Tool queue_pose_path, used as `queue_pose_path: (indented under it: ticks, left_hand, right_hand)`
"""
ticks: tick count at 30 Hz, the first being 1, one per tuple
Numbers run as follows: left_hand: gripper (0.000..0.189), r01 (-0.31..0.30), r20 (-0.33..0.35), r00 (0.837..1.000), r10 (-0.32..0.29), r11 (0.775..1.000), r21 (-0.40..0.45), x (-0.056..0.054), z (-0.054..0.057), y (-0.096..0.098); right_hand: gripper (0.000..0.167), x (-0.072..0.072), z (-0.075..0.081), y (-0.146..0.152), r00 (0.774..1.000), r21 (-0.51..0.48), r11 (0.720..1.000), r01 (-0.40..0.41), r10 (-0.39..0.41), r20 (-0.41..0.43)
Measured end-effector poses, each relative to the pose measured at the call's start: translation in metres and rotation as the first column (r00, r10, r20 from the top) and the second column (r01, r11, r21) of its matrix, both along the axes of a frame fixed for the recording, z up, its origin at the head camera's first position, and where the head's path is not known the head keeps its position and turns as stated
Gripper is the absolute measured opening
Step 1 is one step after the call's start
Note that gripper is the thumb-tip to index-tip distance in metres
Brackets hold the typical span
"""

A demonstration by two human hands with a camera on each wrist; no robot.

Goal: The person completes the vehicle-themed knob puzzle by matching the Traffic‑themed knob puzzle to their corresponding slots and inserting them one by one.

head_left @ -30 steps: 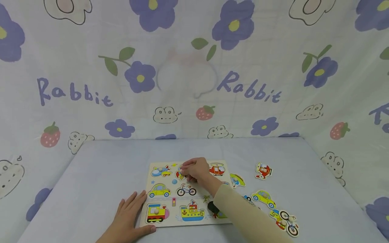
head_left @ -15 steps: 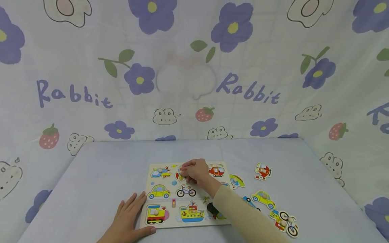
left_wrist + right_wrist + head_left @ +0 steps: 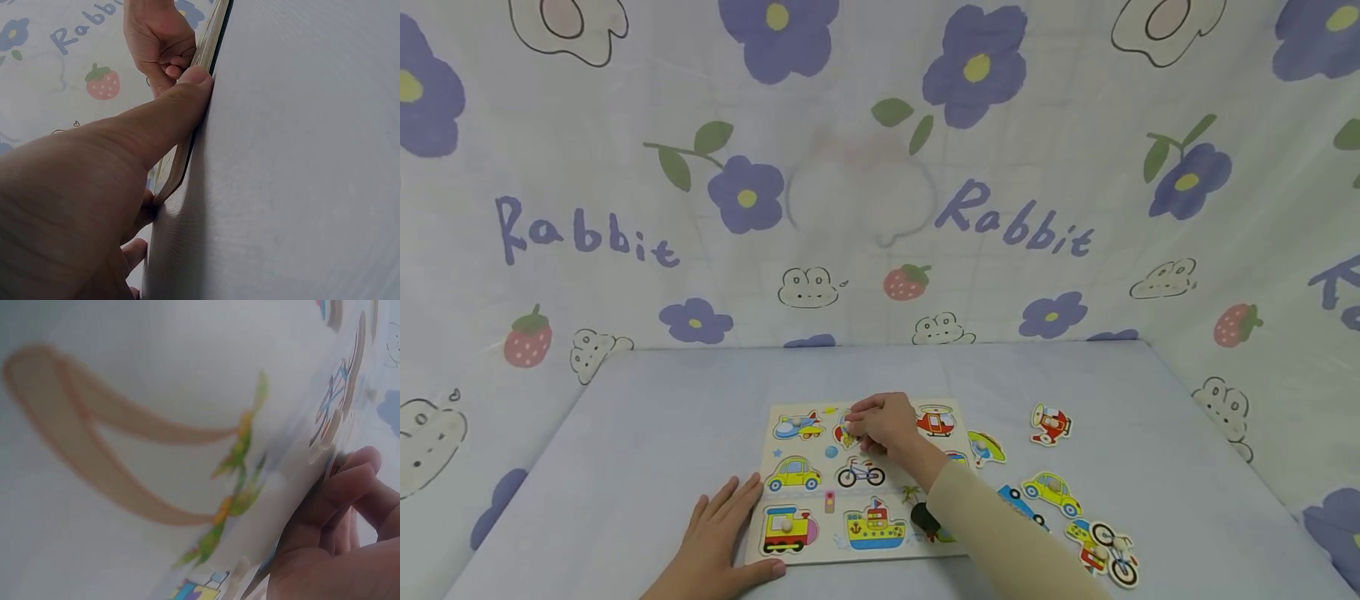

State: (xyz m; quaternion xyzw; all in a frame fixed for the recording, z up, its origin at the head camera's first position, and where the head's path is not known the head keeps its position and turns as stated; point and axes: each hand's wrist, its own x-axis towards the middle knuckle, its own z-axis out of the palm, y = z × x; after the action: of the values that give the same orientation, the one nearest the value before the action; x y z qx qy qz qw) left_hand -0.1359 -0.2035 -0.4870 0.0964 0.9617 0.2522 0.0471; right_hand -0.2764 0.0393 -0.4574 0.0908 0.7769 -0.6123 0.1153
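A light wooden puzzle board (image 3: pixel 831 555) with vehicle pictures lies on the table. Over its top middle my right hand (image 3: pixel 887 427) pinches a small red, yellow and blue puzzle piece (image 3: pixel 842 432) at its knob, right at the recess there. The fingers partly hide this piece. My left hand (image 3: pixel 718 533) rests at the board's near left corner, fingers spread along the left edge and thumb (image 3: pixel 178 100) against the front edge. Knobbed plane (image 3: pixel 797 426) and train (image 3: pixel 787 530) pieces sit in their recesses. Car, bicycle, ship and helicopter pictures show without knobs.
Right of the board lie loose pieces: a red helicopter (image 3: pixel 1051 425), a green and yellow airship-like piece (image 3: pixel 987 448), a yellow car (image 3: pixel 1052 493), a blue vehicle (image 3: pixel 1021 506) partly behind the sleeve (image 3: pixel 1000 533), and a bicycle (image 3: pixel 1115 553) overlapping another piece. A patterned curtain (image 3: pixel 865 208) hangs behind.
Both hands stay nearly in place, the right one still pinching the piece. The right sleeve has shifted slightly, showing more of the blue vehicle piece.
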Motion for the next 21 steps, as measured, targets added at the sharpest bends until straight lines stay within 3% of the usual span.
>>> queue_pose_path:
  ticks: [9,15,21]
  left_hand:
    - [0.118,-0.010,0.023,1.000,0.011,1.000,-0.018,-0.002,-0.001,0.001]
    - [0.118,0.000,0.006,1.000,0.000,1.000,-0.014,-0.001,0.000,0.001]
    - [0.117,0.006,0.007,1.000,-0.006,1.000,-0.018,-0.001,-0.001,0.000]
  right_hand:
    - [0.035,-0.005,0.007,0.024,0.985,-0.138,0.975,-0.172,0.171,-0.021]
    - [0.035,-0.005,0.019,0.048,0.986,-0.073,0.988,-0.137,0.129,-0.106]
    - [0.028,0.008,0.030,0.076,0.982,-0.015,0.995,-0.095,0.092,-0.167]
